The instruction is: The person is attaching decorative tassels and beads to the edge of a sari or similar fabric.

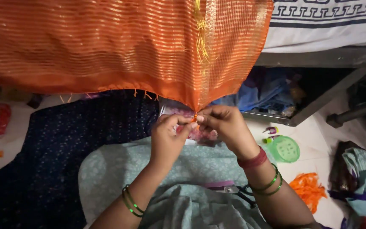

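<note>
We're looking straight down at two hands meeting right at the bottom edge of the orange striped cloth (pixel 119 46), which hangs from the top of the frame and is cut off up there, so we can't see what holds it. The left hand (pixel 168 138) and right hand (pixel 225 125) are both pinched nearly closed, fingertips touching, on a small orange tassel (pixel 195 118) at the cloth's lowest point. It's tiny and mostly covered by the fingers, so we can't tell any more about it than that.

Behind the hands there's a pinkish packet (pixel 200 135), mostly hidden (contents too blurry to call). On the lap, scissors (pixel 244 193) sit partly under the right wrist, only the dark handles showing.

To the right on the floor: a green round lid (pixel 284 149) and a heap of orange thread (pixel 308 189), both well apart from the hands. A dark blue dotted fabric (pixel 51 148) spreads out on the left, running off the bottom edge. The bed frame (pixel 318 57) crosses the upper right, with stuff shoved under it that we can't really make out. The most open floor is the pale patch around the lid.
</note>
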